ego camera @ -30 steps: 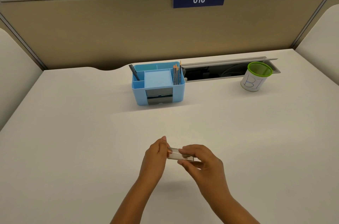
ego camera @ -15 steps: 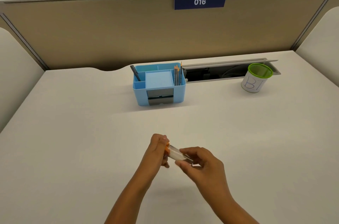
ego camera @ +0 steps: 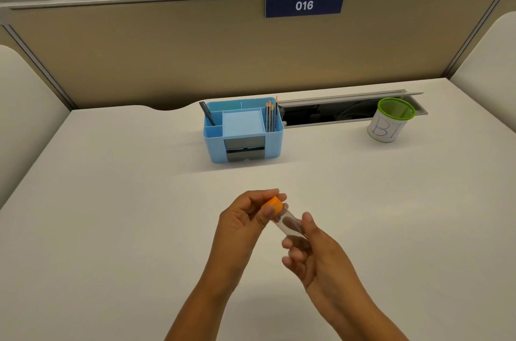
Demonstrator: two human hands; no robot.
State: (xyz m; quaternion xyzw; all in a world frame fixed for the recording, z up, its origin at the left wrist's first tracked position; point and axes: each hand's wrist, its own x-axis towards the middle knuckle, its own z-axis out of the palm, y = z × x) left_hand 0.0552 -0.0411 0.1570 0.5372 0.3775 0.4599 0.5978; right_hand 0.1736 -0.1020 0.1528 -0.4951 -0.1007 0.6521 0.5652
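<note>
A clear plastic tube point(ego camera: 289, 225) with an orange cap point(ego camera: 272, 205) is held in the air above the white desk point(ego camera: 111, 215), tilted with the cap end up and to the left. My left hand point(ego camera: 243, 218) pinches the orange cap between thumb and fingers. My right hand point(ego camera: 312, 254) grips the lower part of the tube, whose bottom end is hidden in the fingers. Something dark shows inside the tube.
A light blue desk organiser point(ego camera: 243, 130) holding pencils and a pen stands at the back centre. Behind it to the right lies an open cable slot point(ego camera: 335, 113). A white cup with a green rim point(ego camera: 389, 120) sits at the back right. Beige partitions enclose the desk.
The tube has swung from nearly level to tilted, cap end raised. The orange cap, hidden one second ago, now shows in my left fingers. Both hands rose slightly.
</note>
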